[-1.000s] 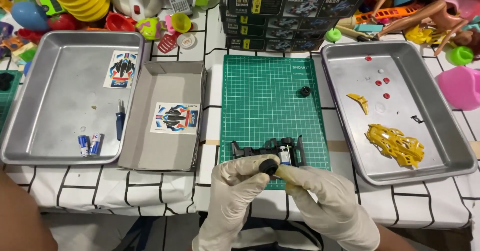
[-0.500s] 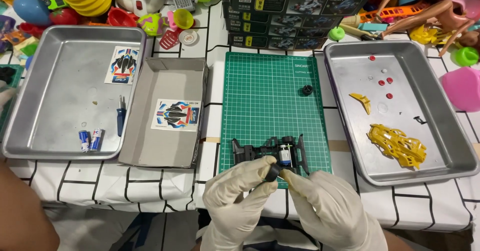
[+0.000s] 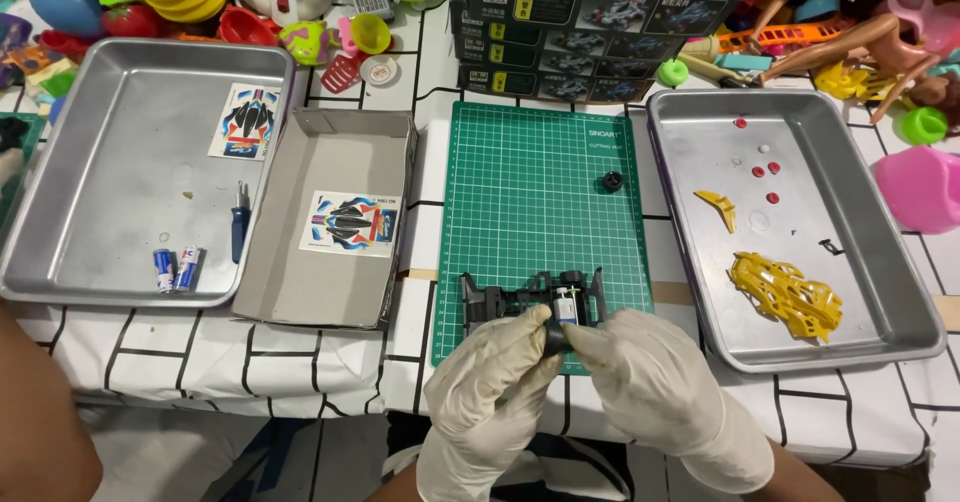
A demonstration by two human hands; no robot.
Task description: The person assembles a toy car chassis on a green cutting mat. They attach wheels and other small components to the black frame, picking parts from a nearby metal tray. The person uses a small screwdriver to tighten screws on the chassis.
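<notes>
Pressing against the black toy car chassis, a small black wheel is now held lower than before. It is pinched by the fingers of the left hand and the right hand.

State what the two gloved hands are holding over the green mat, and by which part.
Left hand and right hand together pinch a small black wheel by its rim, at the near edge of the black toy car chassis on the mat.

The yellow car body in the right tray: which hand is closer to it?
Right. The right hand is just left of the yellow car body, outside the tray; the left hand lies farther left.
</notes>
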